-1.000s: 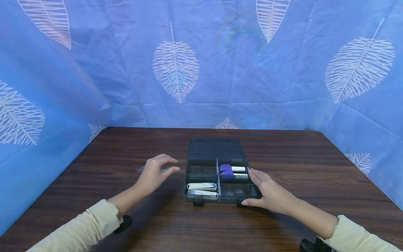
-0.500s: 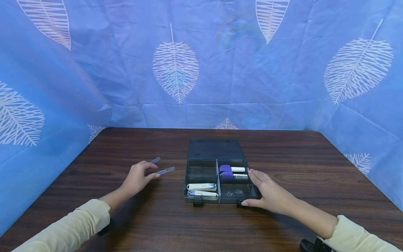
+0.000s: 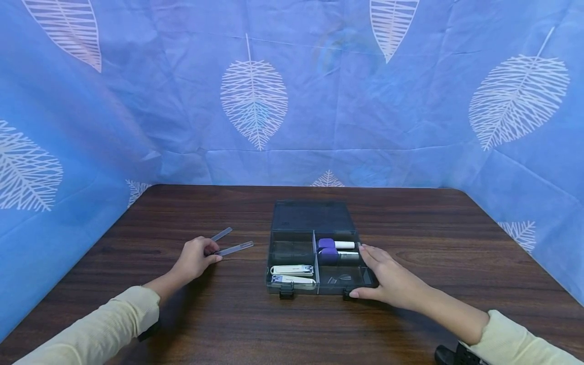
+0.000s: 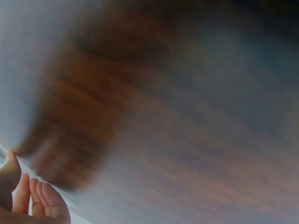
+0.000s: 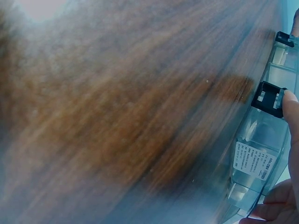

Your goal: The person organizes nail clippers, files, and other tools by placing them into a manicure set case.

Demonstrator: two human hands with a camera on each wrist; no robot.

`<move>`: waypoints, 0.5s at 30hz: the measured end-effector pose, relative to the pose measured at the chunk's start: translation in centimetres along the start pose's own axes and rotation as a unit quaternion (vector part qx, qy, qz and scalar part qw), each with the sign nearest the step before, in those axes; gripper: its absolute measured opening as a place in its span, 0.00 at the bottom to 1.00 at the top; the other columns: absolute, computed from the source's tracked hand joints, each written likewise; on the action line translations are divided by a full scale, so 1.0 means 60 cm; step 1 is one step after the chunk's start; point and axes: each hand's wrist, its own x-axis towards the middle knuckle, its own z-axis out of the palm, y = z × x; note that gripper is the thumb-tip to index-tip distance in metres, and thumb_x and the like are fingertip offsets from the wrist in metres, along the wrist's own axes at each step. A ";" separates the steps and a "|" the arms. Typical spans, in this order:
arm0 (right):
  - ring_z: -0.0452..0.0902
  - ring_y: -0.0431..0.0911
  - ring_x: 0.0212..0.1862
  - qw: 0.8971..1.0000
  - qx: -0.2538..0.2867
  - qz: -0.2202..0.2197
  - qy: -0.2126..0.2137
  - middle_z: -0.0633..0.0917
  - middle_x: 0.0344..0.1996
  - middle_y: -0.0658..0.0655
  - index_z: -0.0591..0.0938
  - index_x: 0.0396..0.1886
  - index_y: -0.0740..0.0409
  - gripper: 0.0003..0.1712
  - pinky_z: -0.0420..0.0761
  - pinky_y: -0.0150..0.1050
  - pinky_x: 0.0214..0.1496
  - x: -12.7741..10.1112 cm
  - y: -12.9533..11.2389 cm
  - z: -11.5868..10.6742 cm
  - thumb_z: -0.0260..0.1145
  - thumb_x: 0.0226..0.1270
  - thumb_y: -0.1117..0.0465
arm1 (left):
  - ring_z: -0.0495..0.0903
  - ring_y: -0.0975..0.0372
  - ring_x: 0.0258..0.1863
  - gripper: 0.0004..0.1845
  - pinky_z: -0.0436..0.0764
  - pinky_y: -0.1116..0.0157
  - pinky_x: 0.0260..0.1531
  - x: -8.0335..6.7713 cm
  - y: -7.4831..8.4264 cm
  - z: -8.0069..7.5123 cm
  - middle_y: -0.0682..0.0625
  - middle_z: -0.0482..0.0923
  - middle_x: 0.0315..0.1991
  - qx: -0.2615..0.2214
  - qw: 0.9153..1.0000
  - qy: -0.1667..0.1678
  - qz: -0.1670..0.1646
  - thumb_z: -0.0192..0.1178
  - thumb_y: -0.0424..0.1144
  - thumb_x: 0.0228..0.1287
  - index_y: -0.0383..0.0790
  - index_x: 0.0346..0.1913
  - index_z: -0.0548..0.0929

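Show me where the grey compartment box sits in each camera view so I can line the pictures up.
Head: the compartment box lies open at table centre, the right hand resting on its right edge.
Left wrist: not in it; only blurred wood and fingertips show.
Right wrist: its clear wall runs down the right edge, with a black latch.
Shared landmark: the dark wooden table.

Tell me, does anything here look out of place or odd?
Slightly: two clear strips lie on the table, left of the open organizer box, at the left hand. Nothing looks spilled or damaged.
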 end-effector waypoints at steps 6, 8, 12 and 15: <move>0.60 0.67 0.65 1.000 0.004 0.003 -0.004 0.64 0.65 0.72 0.62 0.66 0.73 0.59 0.70 0.60 0.58 0.000 -0.001 -0.001 0.63 0.49 0.31 | 0.75 0.58 0.31 0.06 0.77 0.61 0.32 0.004 -0.002 0.000 0.43 0.78 0.32 -0.001 1.000 -0.013 -0.017 0.64 0.31 0.55 0.31 0.33 0.80; 0.60 0.67 0.65 1.000 0.006 0.004 -0.005 0.63 0.65 0.72 0.62 0.66 0.73 0.59 0.70 0.60 0.58 0.000 -0.001 -0.001 0.63 0.49 0.30 | 0.75 0.59 0.30 0.05 0.77 0.61 0.32 0.004 -0.003 0.000 0.43 0.77 0.32 0.001 1.000 -0.016 -0.019 0.64 0.31 0.56 0.31 0.32 0.80; 0.60 0.67 0.65 1.000 0.004 0.005 -0.005 0.64 0.65 0.72 0.62 0.66 0.72 0.59 0.70 0.60 0.58 0.000 -0.002 -0.001 0.63 0.49 0.30 | 0.76 0.59 0.31 0.05 0.78 0.60 0.33 0.005 -0.002 0.000 0.43 0.77 0.32 -0.001 1.000 -0.020 -0.021 0.64 0.30 0.56 0.31 0.32 0.79; 0.60 0.67 0.65 1.000 0.003 0.009 -0.005 0.64 0.65 0.72 0.62 0.66 0.72 0.59 0.70 0.60 0.58 0.000 -0.001 -0.001 0.63 0.49 0.30 | 0.76 0.59 0.30 0.05 0.78 0.61 0.32 0.005 0.000 0.000 0.43 0.78 0.31 -0.005 0.999 -0.023 -0.022 0.63 0.30 0.56 0.31 0.32 0.79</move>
